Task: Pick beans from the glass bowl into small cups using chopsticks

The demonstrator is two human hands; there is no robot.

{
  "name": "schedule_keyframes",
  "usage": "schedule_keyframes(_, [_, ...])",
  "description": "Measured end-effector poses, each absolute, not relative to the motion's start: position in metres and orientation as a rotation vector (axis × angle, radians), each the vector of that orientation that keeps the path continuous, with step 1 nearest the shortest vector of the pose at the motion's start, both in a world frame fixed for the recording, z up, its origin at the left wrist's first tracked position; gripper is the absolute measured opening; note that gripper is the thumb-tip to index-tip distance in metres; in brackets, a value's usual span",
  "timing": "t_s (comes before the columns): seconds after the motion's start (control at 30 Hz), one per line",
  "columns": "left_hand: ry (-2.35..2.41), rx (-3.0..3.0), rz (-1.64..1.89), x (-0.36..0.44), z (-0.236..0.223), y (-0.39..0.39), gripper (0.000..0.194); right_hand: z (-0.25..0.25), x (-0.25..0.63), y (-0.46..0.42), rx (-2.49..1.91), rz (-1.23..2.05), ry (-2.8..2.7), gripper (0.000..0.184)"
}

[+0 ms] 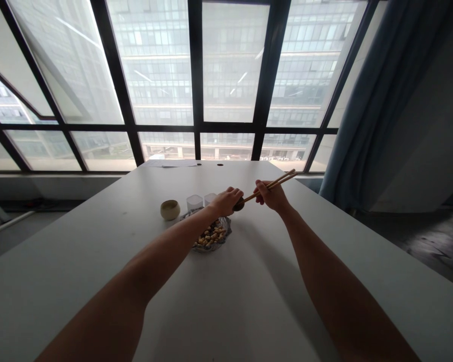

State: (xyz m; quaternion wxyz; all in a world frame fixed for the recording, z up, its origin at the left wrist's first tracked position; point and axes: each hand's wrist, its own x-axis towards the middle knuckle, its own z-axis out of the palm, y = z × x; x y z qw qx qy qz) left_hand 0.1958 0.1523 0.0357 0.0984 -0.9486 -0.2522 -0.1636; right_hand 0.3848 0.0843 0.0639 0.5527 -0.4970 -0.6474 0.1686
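My right hand (pixel 271 193) grips a pair of wooden chopsticks (pixel 283 179), held slanting over the table. Their lower ends reach to a small dark round cup (pixel 239 204). My left hand (pixel 227 201) is curled around that cup from the left; what is inside it cannot be seen. Below my left wrist lies a crinkled, clear-looking dish (pixel 228 236) with peanut-like pieces (pixel 213 235) in it. My forearm covers part of this dish.
A beige round cup (pixel 169 210) stands left of the dish. Two translucent cups (pixel 194 202) are behind it, one partly behind my left hand. White sheets (pixel 169 163) lie at the far end of the white table (pixel 98 241). Windows and a blue curtain (pixel 362 110) are beyond.
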Motion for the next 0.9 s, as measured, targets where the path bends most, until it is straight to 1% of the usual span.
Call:
schedule_keyframes(0.1, [-0.775,-2.821,-0.485,0.196,0.036,0.153,0.050,0.063,0.385,0.085,-1.167,0.382,-1.541,0.066])
schedule_keyframes(0.27, [-0.936,-2.871,-0.370,0.196,0.038,0.154,0.065,0.059,0.384,0.089,-1.197,0.361,-1.689,0.069])
schedule_keyframes(0.4, [-1.058,-2.838,-0.263,0.198,0.039,0.154,0.068,0.058,0.386,0.092,-1.243,0.318,-1.726,0.070])
schedule_keyframes(0.5, [-1.068,-2.807,-0.235,0.198,0.041,0.157,0.071,0.059,0.387,0.090,-1.244,0.287,-1.631,0.070])
schedule_keyframes(0.63, [-1.117,-2.807,-0.149,0.195,0.044,0.165,0.069,0.063,0.385,0.088,-1.196,0.291,-1.504,0.072])
schedule_keyframes(0.9, [-1.213,-2.883,0.013,0.190,0.042,0.175,0.075,0.075,0.370,0.081,-1.042,0.296,-1.334,0.065])
